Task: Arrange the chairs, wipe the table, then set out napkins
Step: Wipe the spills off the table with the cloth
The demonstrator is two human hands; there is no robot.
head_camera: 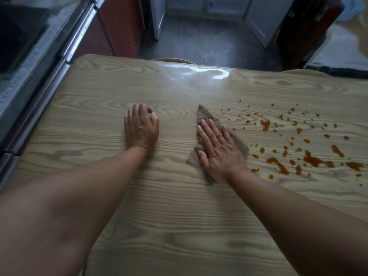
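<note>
A light wood-grain table (159,206) fills the view. My right hand (218,147) lies flat, fingers spread, pressing a brown-grey cloth (205,114) onto the tabletop. Orange-brown sauce drops and smears (310,156) are scattered just right of the cloth. My left hand (141,127) rests on the table to the left of the cloth, fingers curled under, with nothing visible in it. No napkins are in view.
Two chair backs (173,60) (304,72) peek over the table's far edge. A metal-edged counter (39,72) with red cabinet fronts runs along the left. Grey floor and white cabinet doors (262,20) lie beyond the table.
</note>
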